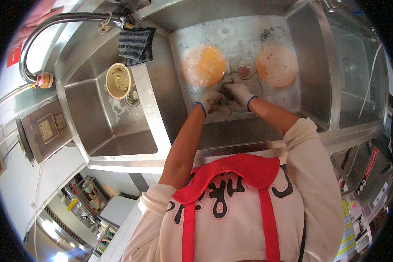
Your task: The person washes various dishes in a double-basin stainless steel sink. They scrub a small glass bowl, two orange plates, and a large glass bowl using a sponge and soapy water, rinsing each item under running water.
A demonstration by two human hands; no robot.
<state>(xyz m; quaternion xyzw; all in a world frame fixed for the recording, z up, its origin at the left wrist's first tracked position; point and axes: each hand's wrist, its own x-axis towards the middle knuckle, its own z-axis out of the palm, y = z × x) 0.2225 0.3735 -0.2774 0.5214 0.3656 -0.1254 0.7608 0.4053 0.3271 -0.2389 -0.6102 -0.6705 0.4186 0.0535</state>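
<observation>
Both hands wear light knit gloves with blue cuffs and are low in the wide steel sink (281,101), close together over a round, see-through vessel (253,86). My left hand (213,101) is beside the vessel's near left edge; its fingers are blurred. My right hand (237,91) is bent over something dark that I cannot make out. Beyond them is a small round glass-like piece (246,69) with a reddish spot. An orange round item (213,65) lies to the left in cloudy, bubbly water, and a second orange round item (276,67) to the right.
In the smaller left basin (91,111), a beige strainer basket (113,82) with food scraps stands by the drain (133,98). A striped dark cloth (136,44) hangs over the divider under a curved metal faucet (52,19). Another basin (357,82) adjoins on the right.
</observation>
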